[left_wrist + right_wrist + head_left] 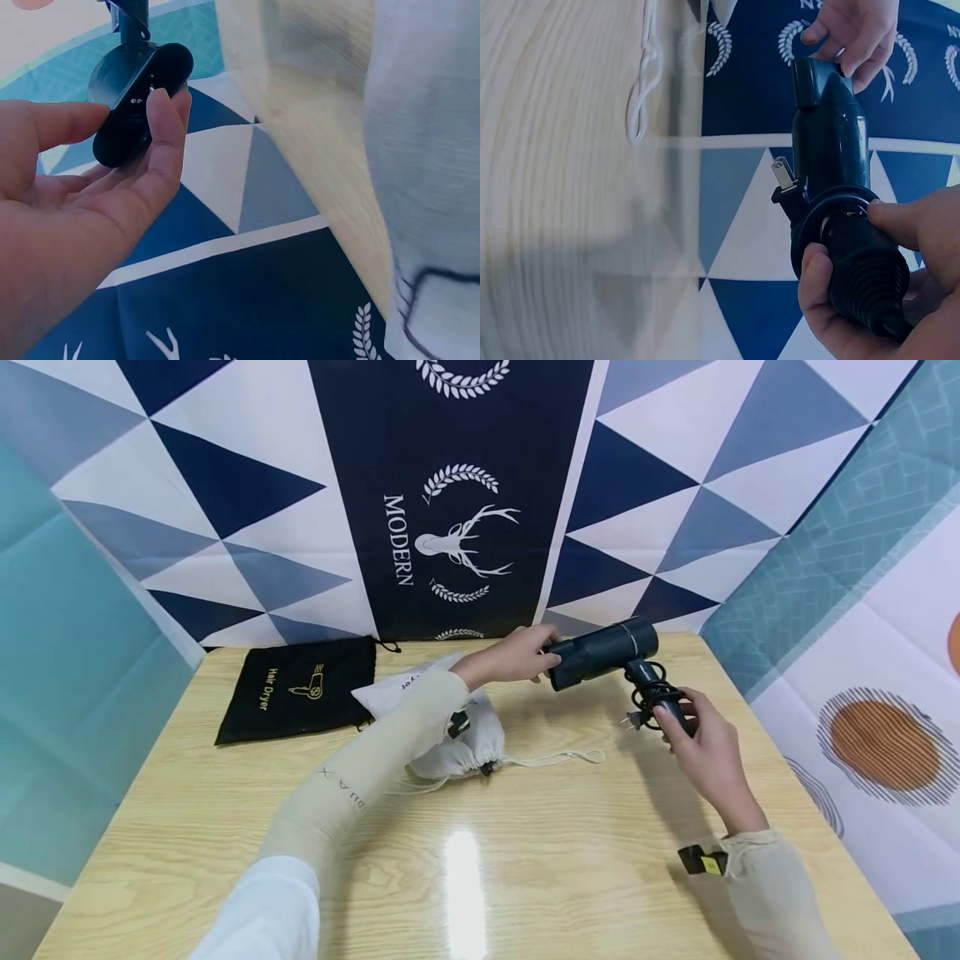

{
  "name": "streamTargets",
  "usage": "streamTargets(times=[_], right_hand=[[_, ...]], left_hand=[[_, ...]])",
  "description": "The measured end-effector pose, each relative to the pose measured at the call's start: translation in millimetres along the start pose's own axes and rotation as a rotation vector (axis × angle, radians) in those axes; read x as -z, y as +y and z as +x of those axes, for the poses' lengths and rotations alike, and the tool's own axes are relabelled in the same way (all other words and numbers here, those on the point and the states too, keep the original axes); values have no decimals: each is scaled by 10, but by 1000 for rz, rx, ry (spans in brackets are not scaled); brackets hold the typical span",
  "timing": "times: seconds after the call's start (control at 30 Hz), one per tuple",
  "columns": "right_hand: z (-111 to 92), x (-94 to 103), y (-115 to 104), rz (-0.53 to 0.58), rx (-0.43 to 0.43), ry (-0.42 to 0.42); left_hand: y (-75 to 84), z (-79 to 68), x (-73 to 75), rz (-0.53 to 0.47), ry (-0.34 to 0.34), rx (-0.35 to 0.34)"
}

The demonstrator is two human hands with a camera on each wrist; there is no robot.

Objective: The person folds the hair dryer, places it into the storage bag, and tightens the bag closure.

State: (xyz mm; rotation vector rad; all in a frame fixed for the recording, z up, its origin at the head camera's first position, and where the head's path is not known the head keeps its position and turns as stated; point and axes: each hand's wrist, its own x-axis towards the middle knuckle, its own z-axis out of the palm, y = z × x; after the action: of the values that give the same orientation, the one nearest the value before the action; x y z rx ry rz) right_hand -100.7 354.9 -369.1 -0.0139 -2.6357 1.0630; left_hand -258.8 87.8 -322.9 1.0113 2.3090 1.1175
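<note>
A dark hair dryer (pixel 603 652) is held up over the right rear of the table, its barrel pointing left. My right hand (pixel 708 752) grips it by the handle, which has the black cord (pixel 652 693) wound around it. In the right wrist view, the two-pin plug (pixel 784 174) sticks out beside the handle. My left hand (pixel 517 653) reaches across and pinches the flat nozzle (pixel 124 139) at the barrel's front end. In the left wrist view, the thumb is on one side of the nozzle's wide slot and the fingers are on the other.
A white drawstring bag (pixel 483 735) lies under my left forearm, its cord (pixel 555 758) trailing right. A black pouch (pixel 300 693) printed "Hair Dryer" lies flat at the left rear. Patterned cloth (pixel 465 527) stands behind the wooden table (pixel 570 860).
</note>
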Motion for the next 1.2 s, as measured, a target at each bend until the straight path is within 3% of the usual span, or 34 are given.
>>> streamTargets(times=[0.37,0.63,0.87,1.2], right_hand=[[-106,-84,-265,14,73,4],[-195,-167,-400,19,130,2],[-259,-213,-515,21,173,19],[-363,-274,-686,23,217,17]], left_hand=[[-55,-517,76,-121,91,-35],[-73,-897,26,-172,161,-40],[-73,-1129,-10,-267,202,-97],[-30,-1501,-8,-250,261,-108]])
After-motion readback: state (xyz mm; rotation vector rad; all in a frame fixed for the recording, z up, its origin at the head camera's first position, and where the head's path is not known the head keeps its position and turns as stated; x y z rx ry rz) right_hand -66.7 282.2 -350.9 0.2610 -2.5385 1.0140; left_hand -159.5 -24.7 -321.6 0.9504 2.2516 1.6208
